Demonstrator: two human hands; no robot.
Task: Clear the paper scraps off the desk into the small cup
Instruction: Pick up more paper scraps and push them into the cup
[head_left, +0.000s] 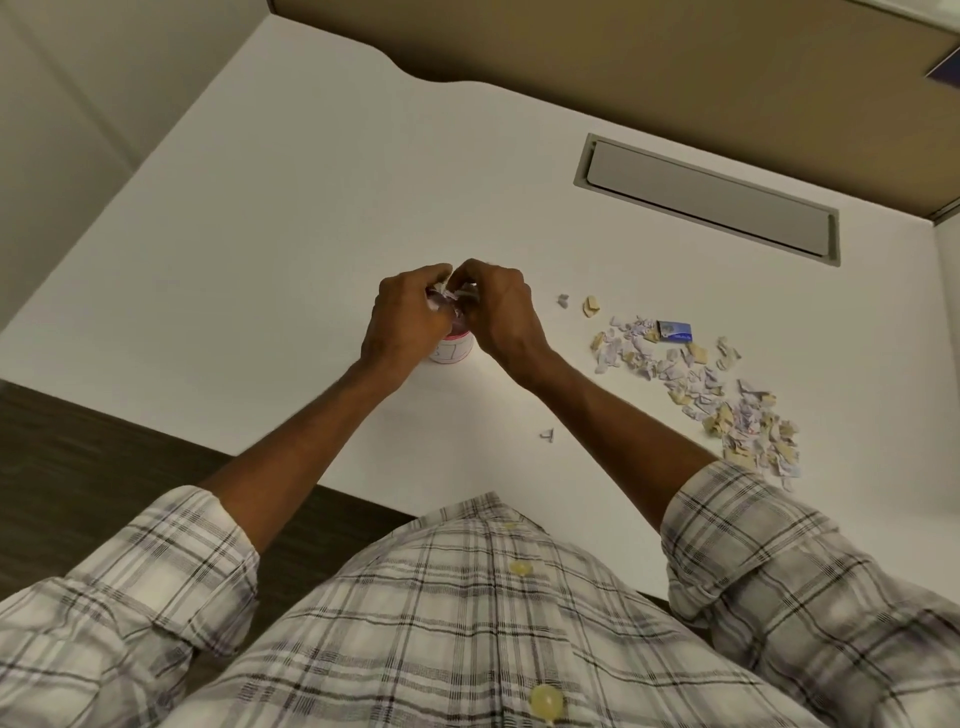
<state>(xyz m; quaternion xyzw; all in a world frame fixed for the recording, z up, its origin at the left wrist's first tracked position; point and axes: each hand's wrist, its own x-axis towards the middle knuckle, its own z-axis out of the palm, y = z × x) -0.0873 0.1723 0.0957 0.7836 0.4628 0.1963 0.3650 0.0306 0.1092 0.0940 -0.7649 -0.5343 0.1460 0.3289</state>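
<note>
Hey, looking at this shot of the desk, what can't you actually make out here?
Head view only:
- Inside of the small cup: covered by the left hand and right hand, so its fill level is hidden.
- What the fingertips pinch: pale scraps show, but the amount is unclear.
- Print on the blue box beside the scrap pile: too small to read.
- Dark object at the top right corner: cut off by the frame edge.

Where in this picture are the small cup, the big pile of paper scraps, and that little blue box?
small cup (453, 352): head view, on its white lower wall below the hands.
pile of paper scraps (696, 379): head view, on the middle of the heap.
blue box (675, 331): head view, on its top face.
</note>
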